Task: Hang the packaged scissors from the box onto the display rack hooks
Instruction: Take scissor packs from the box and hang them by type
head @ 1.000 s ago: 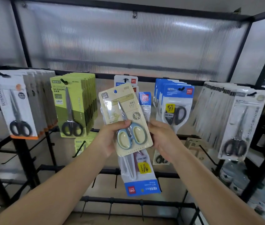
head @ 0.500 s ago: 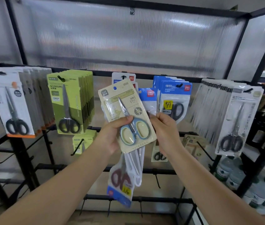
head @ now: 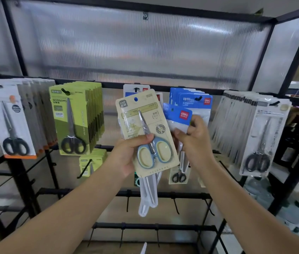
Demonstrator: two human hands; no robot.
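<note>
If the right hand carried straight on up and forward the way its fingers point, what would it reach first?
Probably the blue-headed packs hanging on the rack hook just beyond it. The right hand already pinches a blue-topped pack, whose top would likely touch them first. Depth is unclear from this one view.

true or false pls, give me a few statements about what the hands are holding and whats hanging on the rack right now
1. The left hand grips a beige scissors pack with blue-handled scissors. True.
2. The right hand is empty. False: it pinches a blue-topped pack.
3. The green packs hang on a hook to the left of the beige pack. True.
4. The beige pack is already hanging on a hook. False: it is still held in the hand, in front of the rack.
5. The black hooks on the lower bar are full of packs. False: the ones in view are bare.
</note>
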